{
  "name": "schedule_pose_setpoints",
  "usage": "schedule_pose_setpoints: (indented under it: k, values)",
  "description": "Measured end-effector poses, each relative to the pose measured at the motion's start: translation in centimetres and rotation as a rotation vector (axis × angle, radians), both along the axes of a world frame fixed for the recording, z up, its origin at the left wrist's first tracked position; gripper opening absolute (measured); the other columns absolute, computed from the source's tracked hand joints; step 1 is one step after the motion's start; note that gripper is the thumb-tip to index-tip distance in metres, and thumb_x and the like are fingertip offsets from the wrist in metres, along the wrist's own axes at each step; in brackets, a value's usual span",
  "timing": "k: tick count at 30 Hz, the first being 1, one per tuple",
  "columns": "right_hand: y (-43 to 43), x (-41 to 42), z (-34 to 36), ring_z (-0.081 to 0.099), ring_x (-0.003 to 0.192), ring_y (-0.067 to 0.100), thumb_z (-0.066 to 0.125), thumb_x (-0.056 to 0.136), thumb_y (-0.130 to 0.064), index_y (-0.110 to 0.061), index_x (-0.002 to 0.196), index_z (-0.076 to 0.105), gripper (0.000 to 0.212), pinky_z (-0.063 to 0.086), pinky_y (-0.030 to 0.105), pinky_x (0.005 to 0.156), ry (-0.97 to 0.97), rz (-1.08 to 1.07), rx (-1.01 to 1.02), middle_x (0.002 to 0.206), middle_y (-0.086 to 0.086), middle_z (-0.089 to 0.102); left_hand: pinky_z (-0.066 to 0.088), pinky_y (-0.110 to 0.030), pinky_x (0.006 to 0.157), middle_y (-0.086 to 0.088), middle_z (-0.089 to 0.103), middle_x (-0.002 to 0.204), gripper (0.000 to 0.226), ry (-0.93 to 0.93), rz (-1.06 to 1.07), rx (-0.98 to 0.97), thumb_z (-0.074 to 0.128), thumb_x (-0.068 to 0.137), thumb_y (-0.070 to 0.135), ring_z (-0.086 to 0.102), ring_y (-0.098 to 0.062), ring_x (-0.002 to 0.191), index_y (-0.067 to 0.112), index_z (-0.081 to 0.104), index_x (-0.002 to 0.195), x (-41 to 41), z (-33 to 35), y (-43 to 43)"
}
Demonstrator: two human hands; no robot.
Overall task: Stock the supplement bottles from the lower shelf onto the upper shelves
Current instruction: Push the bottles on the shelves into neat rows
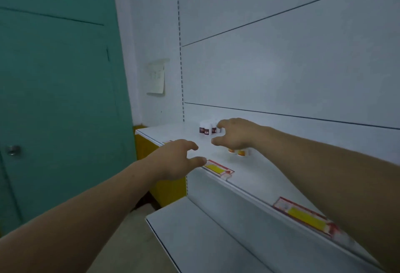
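A small cluster of white bottles with dark red labels (206,129) stands near the back left of the upper white shelf (255,175). My right hand (234,135) hovers just right of them, fingers loosely spread, the fingertips close to the nearest bottle. Under that hand two white bottles with orange labels (239,152) peek out on the shelf. My left hand (176,158) hangs over the shelf's front edge, fingers relaxed and holding nothing.
Yellow and red price tags (218,168) (303,214) sit on the shelf's front rail. A lower white shelf (194,229) juts out below. A teal door (56,99) with a knob stands to the left, a paper note (156,77) hangs on the wall.
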State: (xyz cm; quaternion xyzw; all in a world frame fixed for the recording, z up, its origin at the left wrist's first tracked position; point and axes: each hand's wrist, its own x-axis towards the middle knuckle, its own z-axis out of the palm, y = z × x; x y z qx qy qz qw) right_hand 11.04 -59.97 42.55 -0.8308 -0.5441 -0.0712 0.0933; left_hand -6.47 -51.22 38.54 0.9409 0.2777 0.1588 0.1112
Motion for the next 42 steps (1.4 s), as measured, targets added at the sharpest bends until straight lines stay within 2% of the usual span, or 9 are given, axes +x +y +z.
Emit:
schedule_pose_setpoints:
  k: [8,13,20,24,28,31,34,36,42]
  values:
    - [13.5,4.1,-2.3,0.049,0.098,0.020,0.053,0.086,-0.054,-0.021,0.125,0.049,0.051,0.039,0.032,0.080,0.035,-0.214,-0.045,0.122,0.002,0.055,0.034,-0.025,0.087,0.004,0.044,0.142,0.058,-0.007,-0.173,-0.077,0.051,0.085,0.061,0.046,-0.014,0.119,0.029,0.047,0.133,4.5,-2.3,17.6]
    - [19.0,6.1,-3.3,0.043,0.096,0.012,0.053,0.092,-0.041,-0.021,0.124,0.052,0.037,0.028,0.020,0.073,0.094,-0.319,-0.015,0.116,-0.007,0.049,0.029,-0.024,0.090,0.004,0.038,0.146,0.061,0.027,-0.339,-0.071,0.050,0.084,0.063,0.041,-0.015,0.126,0.032,0.043,0.135,8.3,-2.2,26.7]
    - [23.0,9.9,-3.7,0.049,0.099,0.023,0.059,0.085,-0.048,-0.011,0.129,0.038,0.061,0.036,0.029,0.077,0.217,-0.544,-0.054,0.119,0.008,0.051,0.032,-0.025,0.092,0.001,0.035,0.149,0.073,0.105,-0.483,-0.117,0.056,0.084,0.058,0.042,-0.019,0.127,0.027,0.029,0.144,16.7,-1.6,32.8]
    - [24.4,10.4,-3.9,0.053,0.085,0.016,0.059,0.085,-0.027,-0.017,0.103,0.053,0.022,0.033,0.014,0.060,0.106,-0.400,-0.063,0.083,-0.008,0.045,0.032,-0.025,0.094,0.000,0.032,0.150,0.085,0.133,-0.564,-0.135,0.062,0.082,0.052,0.039,-0.018,0.129,0.022,0.018,0.148,21.1,-2.4,33.7]
    - [25.0,10.1,-3.8,0.048,0.064,-0.007,0.065,0.083,-0.012,-0.011,0.101,0.057,0.020,0.030,-0.004,0.054,0.171,-0.341,0.005,0.075,-0.014,0.042,0.033,-0.023,0.094,-0.001,0.029,0.152,0.104,0.178,-0.620,-0.260,0.069,0.077,0.034,0.037,-0.019,0.132,0.023,-0.005,0.150,24.7,-2.4,34.2]
    - [25.4,9.6,-3.9,0.044,0.079,0.011,0.064,0.084,-0.011,-0.005,0.116,0.055,0.034,0.032,0.001,0.056,0.221,-0.373,0.017,0.092,0.000,0.050,0.040,-0.026,0.093,0.000,0.043,0.140,0.100,0.205,-0.725,-0.266,0.069,0.076,0.022,0.048,-0.018,0.120,0.018,0.002,0.150,26.5,-2.2,34.1]
    - [26.0,9.2,-3.7,0.040,0.064,0.003,0.064,0.084,-0.006,-0.003,0.112,0.055,0.030,0.030,-0.004,0.055,0.235,-0.390,0.024,0.081,-0.008,0.043,0.046,-0.032,0.084,-0.004,0.055,0.118,0.082,0.173,-0.858,-0.262,0.068,0.076,0.014,0.056,-0.018,0.098,0.016,0.020,0.142,27.6,-2.1,34.0]
    - [26.6,8.9,-3.5,0.041,0.060,0.004,0.064,0.082,-0.002,-0.003,0.102,0.057,0.022,0.031,-0.002,0.054,0.233,-0.423,0.031,0.075,-0.009,0.043,0.046,-0.033,0.083,-0.004,0.053,0.117,0.079,0.168,-0.916,-0.275,0.067,0.077,0.014,0.055,-0.018,0.098,0.016,0.020,0.141,27.9,-2.2,34.2]
    - [28.4,8.8,-3.9,0.047,0.083,0.016,0.066,0.079,-0.005,-0.009,0.094,0.059,0.017,0.037,0.019,0.057,0.280,-0.558,0.044,0.091,0.006,0.050,0.036,-0.021,0.086,0.004,0.044,0.131,0.091,0.116,-1.021,-0.337,0.071,0.079,0.018,0.049,-0.012,0.112,0.017,0.009,0.146,28.4,-3.4,35.4]
